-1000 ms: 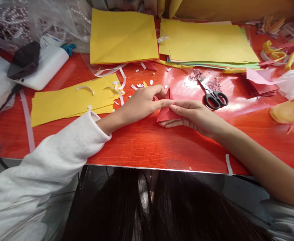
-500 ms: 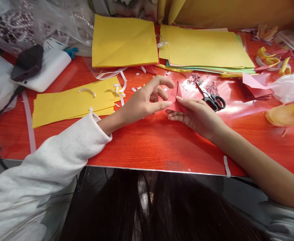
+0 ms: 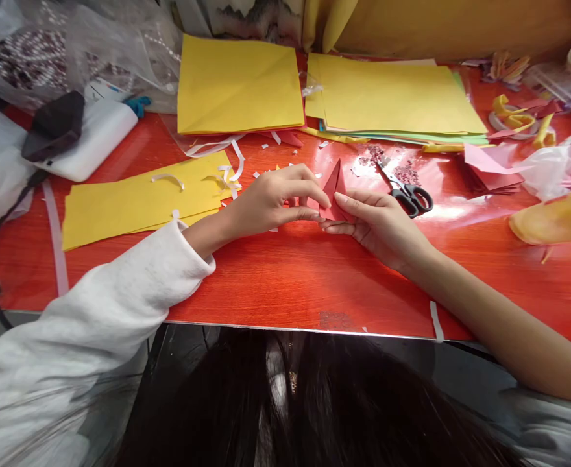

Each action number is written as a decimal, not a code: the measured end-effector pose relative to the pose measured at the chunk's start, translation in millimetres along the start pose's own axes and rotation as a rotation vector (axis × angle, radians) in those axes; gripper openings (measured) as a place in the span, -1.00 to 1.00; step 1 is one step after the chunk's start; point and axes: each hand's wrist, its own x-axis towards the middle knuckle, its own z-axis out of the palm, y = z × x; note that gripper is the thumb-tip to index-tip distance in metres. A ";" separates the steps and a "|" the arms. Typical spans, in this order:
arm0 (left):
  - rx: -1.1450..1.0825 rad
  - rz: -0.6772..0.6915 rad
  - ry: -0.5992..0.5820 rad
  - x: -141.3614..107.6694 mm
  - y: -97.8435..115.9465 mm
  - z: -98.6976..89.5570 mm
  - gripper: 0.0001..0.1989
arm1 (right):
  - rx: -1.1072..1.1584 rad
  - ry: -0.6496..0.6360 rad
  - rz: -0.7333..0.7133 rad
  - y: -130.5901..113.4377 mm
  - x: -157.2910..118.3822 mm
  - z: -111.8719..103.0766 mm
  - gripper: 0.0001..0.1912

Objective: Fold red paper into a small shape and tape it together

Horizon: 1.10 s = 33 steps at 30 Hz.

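Over the middle of the table, a small piece of folded red paper (image 3: 333, 188) points upward in a sharp tip. My right hand (image 3: 380, 227) grips it from the right, thumb on the front face and fingers behind. At its lower left edge, the thumb and fingertips of my left hand (image 3: 285, 200) close in a pinch; my fingers hide part of that edge. Black-handled scissors (image 3: 412, 198) lie just beyond my right hand, blades pointing away. Small white paper scraps (image 3: 237, 162) are scattered behind my left hand.
Yellow paper strips (image 3: 144, 198) lie left, near a white power bank (image 3: 95, 139) with a black cable. Yellow sheets (image 3: 239, 84) and a mixed paper stack (image 3: 402, 97) stand behind. Folded red papers (image 3: 490, 172) and a yellowish bottle-like object (image 3: 553, 217) are at right.
My left fingers, spread and raised before, have come down and closed on the paper's left edge. My right hand keeps its hold. The view has shifted slightly.
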 end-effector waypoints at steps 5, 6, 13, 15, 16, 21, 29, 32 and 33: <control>-0.005 0.001 0.000 0.3 -3.5 1.0 -0.79 | -0.023 0.001 -0.026 1.7 -0.7 1.8 -0.84; 0.000 -0.014 -0.001 0.3 -4.0 1.4 -0.79 | -0.029 0.002 -0.019 1.7 -0.7 2.2 -0.84; 0.005 -0.161 0.073 0.9 -1.3 6.0 -0.85 | -0.015 -0.046 -0.022 0.1 -0.8 4.2 -0.76; -0.021 -0.209 0.085 1.4 1.4 9.2 -0.85 | -0.013 -0.040 -0.030 0.5 -1.0 4.6 -0.78; -0.040 -0.231 0.091 1.7 2.9 11.0 -0.84 | -0.015 -0.029 -0.037 0.9 -1.1 4.8 -0.79; -0.063 -0.285 0.146 2.1 9.5 16.3 -0.84 | -0.027 0.012 -0.054 3.3 -0.9 5.7 -0.85; 0.157 -0.110 0.082 -0.3 6.9 10.1 -0.85 | -0.017 0.049 -0.032 2.1 -0.5 6.4 -0.87; 0.223 -0.057 0.045 -2.7 2.5 9.8 -0.85 | 0.011 0.044 -0.038 2.5 0.0 4.5 -0.88; 0.226 -0.048 0.039 -3.3 1.6 10.1 -0.85 | 0.019 0.043 -0.042 2.9 0.2 3.8 -0.89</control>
